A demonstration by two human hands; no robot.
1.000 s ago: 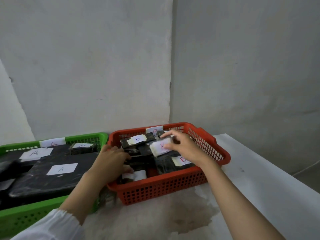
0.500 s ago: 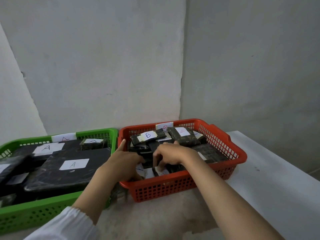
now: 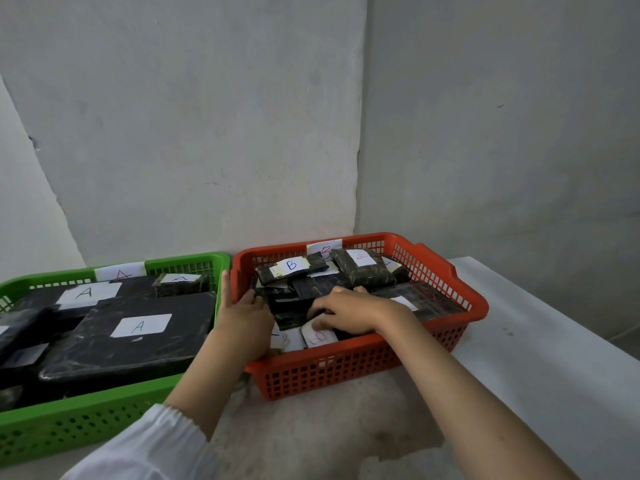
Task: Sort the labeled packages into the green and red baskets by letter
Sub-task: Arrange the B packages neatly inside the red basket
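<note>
packages: three A labels showing in your green basket point(image 3: 104, 427), pile of B ones in the red basket point(image 3: 349, 365) | your left hand point(image 3: 247, 315) rests at red's left edge, your right hand point(image 3: 349, 311) lies flat on the pile | can't tell if either's gripping | 2 baskets touching on the table point(image 3: 554, 358)

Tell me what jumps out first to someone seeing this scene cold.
Two bright baskets side by side against the grey wall: the red basket on the right, heaped with small black packages, one labeled B, and the green basket on the left, holding large flat packages labeled A. Next, the left hand and right hand reaching into the red basket's pile, fingers down among the packages.
</note>
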